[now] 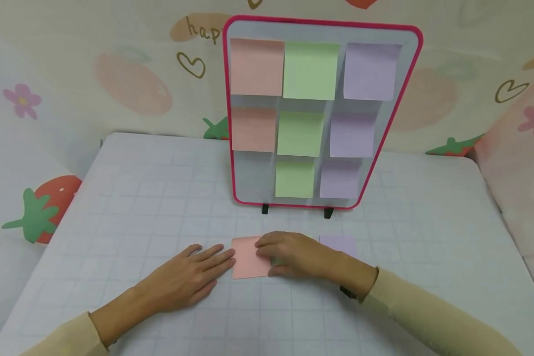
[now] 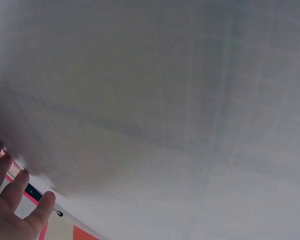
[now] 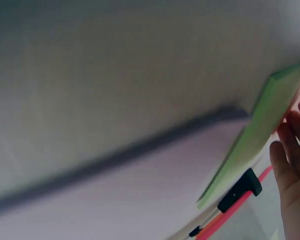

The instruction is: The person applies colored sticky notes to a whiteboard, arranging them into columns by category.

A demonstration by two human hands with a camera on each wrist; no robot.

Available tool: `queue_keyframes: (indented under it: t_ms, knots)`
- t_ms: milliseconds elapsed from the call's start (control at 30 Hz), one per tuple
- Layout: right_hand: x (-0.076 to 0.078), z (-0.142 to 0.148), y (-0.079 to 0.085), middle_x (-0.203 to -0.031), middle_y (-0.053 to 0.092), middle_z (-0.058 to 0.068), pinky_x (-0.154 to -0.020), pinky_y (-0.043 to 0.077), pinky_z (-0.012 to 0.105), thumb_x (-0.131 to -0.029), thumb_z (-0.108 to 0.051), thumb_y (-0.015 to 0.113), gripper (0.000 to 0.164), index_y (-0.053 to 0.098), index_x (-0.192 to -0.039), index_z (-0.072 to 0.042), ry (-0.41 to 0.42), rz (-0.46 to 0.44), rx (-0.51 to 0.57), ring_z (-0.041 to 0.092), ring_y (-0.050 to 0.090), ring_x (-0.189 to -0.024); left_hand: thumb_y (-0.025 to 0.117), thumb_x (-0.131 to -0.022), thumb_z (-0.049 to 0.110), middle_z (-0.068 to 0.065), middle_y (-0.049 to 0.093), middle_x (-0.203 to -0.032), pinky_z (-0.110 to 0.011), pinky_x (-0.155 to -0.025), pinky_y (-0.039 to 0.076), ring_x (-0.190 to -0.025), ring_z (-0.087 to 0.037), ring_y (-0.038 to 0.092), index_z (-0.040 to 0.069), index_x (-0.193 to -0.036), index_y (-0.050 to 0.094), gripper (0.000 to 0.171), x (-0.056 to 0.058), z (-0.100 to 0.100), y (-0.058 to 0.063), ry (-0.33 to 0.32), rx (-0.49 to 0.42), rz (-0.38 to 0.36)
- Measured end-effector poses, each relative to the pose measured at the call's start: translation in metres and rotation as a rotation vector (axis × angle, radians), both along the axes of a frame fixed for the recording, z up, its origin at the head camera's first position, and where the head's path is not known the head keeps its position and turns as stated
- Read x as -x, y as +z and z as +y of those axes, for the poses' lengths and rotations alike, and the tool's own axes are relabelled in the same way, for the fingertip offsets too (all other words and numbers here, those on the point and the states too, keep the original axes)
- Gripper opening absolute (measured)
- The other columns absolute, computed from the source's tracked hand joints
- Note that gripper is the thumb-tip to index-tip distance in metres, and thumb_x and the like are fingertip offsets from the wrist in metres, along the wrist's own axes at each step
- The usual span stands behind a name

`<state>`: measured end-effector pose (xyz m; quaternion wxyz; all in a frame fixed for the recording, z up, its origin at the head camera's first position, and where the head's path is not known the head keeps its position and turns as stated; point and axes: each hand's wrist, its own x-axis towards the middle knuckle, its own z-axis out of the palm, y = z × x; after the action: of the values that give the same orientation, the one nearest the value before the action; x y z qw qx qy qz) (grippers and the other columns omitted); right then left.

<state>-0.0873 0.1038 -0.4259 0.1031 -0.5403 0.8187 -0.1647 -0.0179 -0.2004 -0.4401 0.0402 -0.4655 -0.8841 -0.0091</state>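
A pink sticky note pad point(image 1: 250, 262) lies flat on the table between both hands. The left hand point(image 1: 189, 277) lies palm down with its fingers extended, and their tips reach the pad's left edge. The right hand point(image 1: 298, 254) rests over the pad's right side, fingertips on the pink paper and thumb near its lower right corner; no pinch shows. Partly beneath that hand is a green sticky note pad point(image 3: 252, 135). A purple sticky note pad point(image 1: 338, 243) lies to the right, partly hidden by the right wrist. In the left wrist view, only fingers point(image 2: 14, 190) show at the lower left.
Behind the pads stands a pink-framed whiteboard point(image 1: 253, 178) on black feet point(image 1: 328, 213). It bears two pink, three green and three purple notes in columns; its lower left spot is bare. A patterned cloth point(image 1: 115, 29) hangs behind the white gridded table point(image 1: 138, 198).
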Motion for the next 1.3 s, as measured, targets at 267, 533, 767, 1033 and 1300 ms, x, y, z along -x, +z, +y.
queue_keyframes:
  t_ms: [267, 533, 767, 1033, 1300]
  knots:
    - [0.0059, -0.0009, 0.0041, -0.134, 0.062, 0.002, -0.108, 0.042, 0.032, -0.086, -0.015, 0.078, 0.042, 0.068, -0.126, -0.008, -0.005, -0.051, -0.037, 0.017, 0.053, -0.129, 0.06, -0.096, 0.029, -0.003, 0.047, -0.152, -0.049, -0.097, 0.047, -0.136, -0.022, 0.048, 0.013, -0.147, 0.051, 0.055, -0.0005, -0.0009, -0.0007, 0.008, 0.012, 0.001]
    - [0.0075, -0.002, 0.0053, -0.129, 0.063, 0.001, -0.106, 0.043, 0.032, -0.088, -0.01, 0.075, 0.036, 0.069, -0.123, -0.011, 0.024, -0.009, -0.038, 0.017, 0.054, -0.127, 0.06, -0.096, 0.028, -0.002, 0.045, -0.153, -0.047, -0.097, 0.047, -0.137, -0.022, 0.048, 0.014, -0.148, 0.049, 0.055, -0.0006, -0.0011, -0.0015, 0.02, 0.011, -0.012]
    - [0.0089, -0.0027, 0.0011, -0.122, 0.066, 0.001, -0.105, 0.044, 0.03, -0.086, -0.009, 0.077, 0.028, 0.072, -0.113, -0.014, 0.061, 0.057, 0.035, 0.017, 0.057, -0.12, 0.059, -0.097, 0.028, -0.001, 0.045, -0.153, -0.046, -0.098, 0.047, -0.137, -0.021, 0.047, 0.015, -0.149, 0.049, 0.055, -0.001, -0.0008, -0.0027, 0.03, 0.01, -0.019]
    - [0.0102, -0.0005, 0.0025, -0.127, 0.065, 0.003, -0.109, 0.04, 0.032, -0.088, -0.008, 0.074, 0.029, 0.071, -0.116, -0.013, 0.095, 0.081, 0.03, 0.02, 0.055, -0.127, 0.059, -0.097, 0.028, -0.001, 0.046, -0.153, -0.046, -0.097, 0.047, -0.136, -0.022, 0.048, 0.014, -0.149, 0.049, 0.055, -0.0003, -0.0014, -0.0017, 0.023, -0.002, -0.027]
    - [0.0107, -0.0017, -0.0018, -0.123, 0.067, 0.005, -0.109, 0.04, 0.032, -0.087, -0.01, 0.076, 0.024, 0.071, -0.111, -0.01, 0.179, 0.23, 0.106, 0.021, 0.06, -0.121, 0.06, -0.096, 0.028, -0.003, 0.045, -0.153, -0.045, -0.097, 0.047, -0.137, -0.021, 0.047, 0.01, -0.149, 0.047, 0.057, -0.0003, -0.0041, -0.0016, 0.018, -0.003, -0.03]
